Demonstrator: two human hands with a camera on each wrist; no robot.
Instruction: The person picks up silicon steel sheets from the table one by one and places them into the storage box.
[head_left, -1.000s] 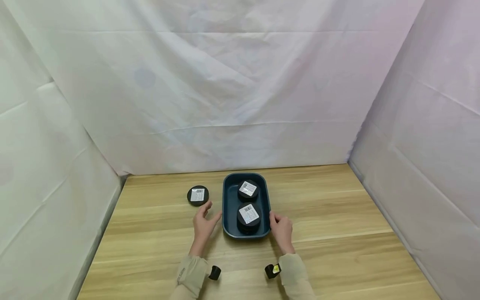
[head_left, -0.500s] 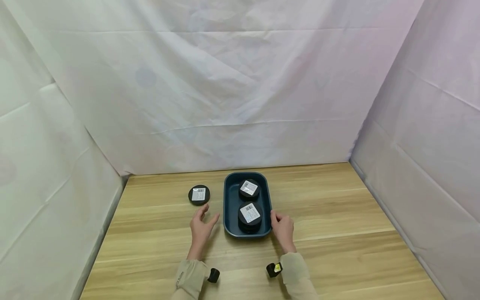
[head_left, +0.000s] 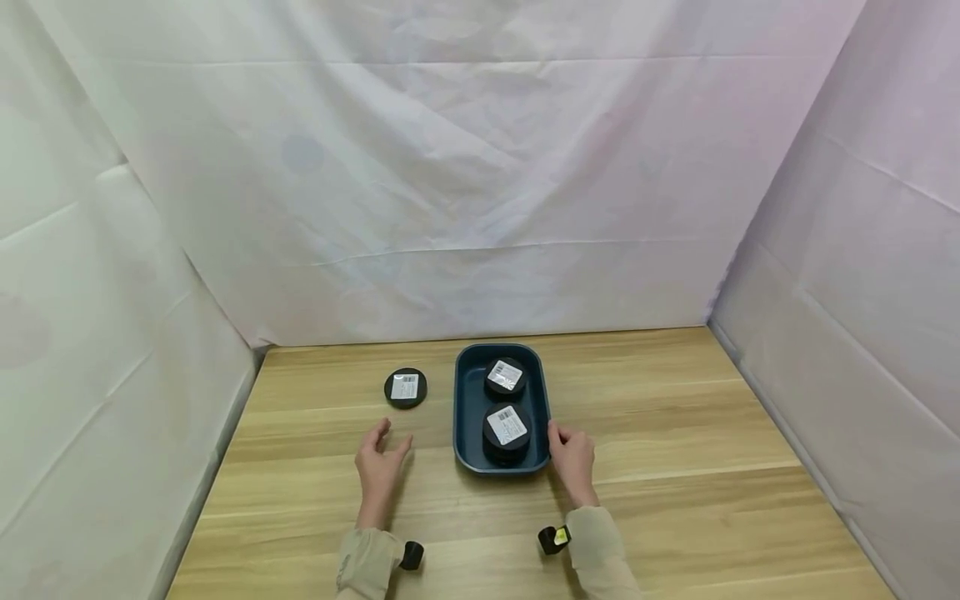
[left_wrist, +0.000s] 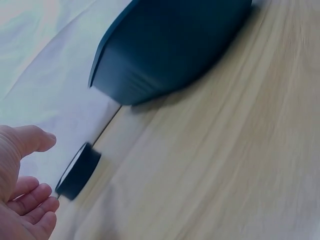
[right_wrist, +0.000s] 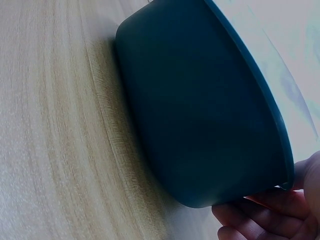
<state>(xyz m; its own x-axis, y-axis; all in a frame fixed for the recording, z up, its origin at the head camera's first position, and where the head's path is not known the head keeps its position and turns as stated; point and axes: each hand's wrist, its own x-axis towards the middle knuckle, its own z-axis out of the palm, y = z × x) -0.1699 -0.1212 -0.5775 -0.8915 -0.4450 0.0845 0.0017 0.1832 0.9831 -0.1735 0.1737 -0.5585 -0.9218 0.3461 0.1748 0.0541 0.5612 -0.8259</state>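
Right hand (head_left: 573, 460) gripping near-right corner of blue tray (head_left: 465, 433) w/ 2 black tins inside. Left hand (head_left: 380, 467) relaxed, holding nothing; third tin (head_left: 406, 387) just beyond it.

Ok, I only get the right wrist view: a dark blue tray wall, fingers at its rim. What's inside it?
Observer: Two round black tins with white labels, the far tin and the near tin, lie in the dark blue plastic tray.
Operator: And the other hand?
Observer: The left hand is open over the wooden table, left of the tray and apart from it.
Operator: Anything outside the tray?
Observer: A third round black tin lies on the table beyond the left hand, untouched.
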